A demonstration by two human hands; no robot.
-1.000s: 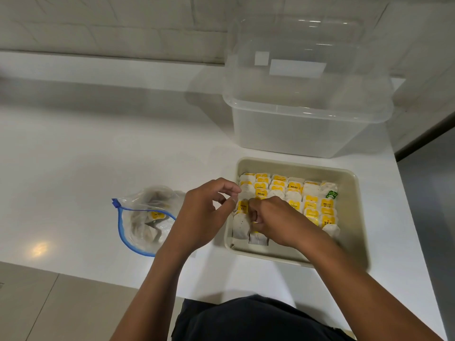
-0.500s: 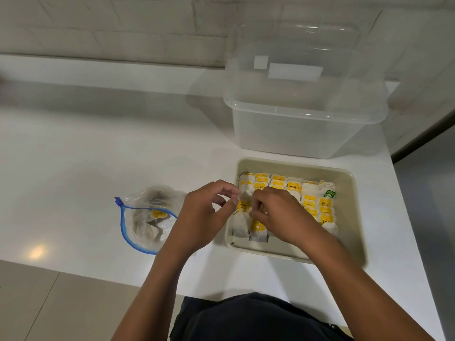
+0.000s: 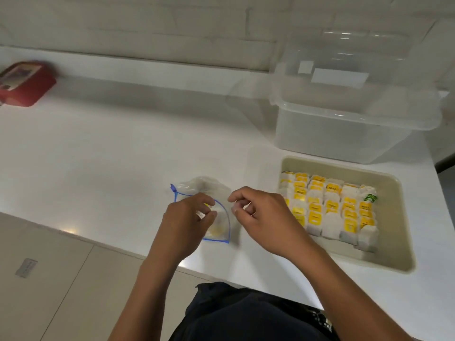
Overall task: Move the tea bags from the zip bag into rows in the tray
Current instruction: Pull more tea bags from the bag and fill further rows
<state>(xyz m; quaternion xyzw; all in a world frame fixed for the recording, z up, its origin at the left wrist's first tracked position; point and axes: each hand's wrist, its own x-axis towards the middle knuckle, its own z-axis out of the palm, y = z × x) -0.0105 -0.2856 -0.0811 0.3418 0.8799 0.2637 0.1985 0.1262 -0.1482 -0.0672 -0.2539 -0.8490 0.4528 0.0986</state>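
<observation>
Your left hand (image 3: 187,217) sits at the mouth of the zip bag (image 3: 209,193) w/ fingers curled in; they overlap the blue zip edge, but whether they pinch the plastic or something inside can't be told thru the blur. Your right hand (image 3: 261,217) hovers just right of the bag, fingers curled, thumb and forefinger tips close together; whether they hold anything is also unclear.

Biggest thing down: the white counter (image 3: 110,148) carries everything. At its back right stands a clear plastic storage bin (image 3: 344,139), w/ a clear lid (image 3: 357,57) leaning behind it vs. the tiled wall. Just in front of the bin is the beige tray (image 3: 394,242), near the counter's front right corner. Tea bags (image 3: 330,207) stand packed in rows in the tray's left and middle part, most w/ yellow tags, one green tag at the right end of the back rows; bare tray floor shows on the right side and along the front. A red box (image 3: 27,84) lies far left at the back. The zip bag lies left of the tray, near the counter's front edge, crumpled, clear, w/ a yellow tag showing inside.
</observation>
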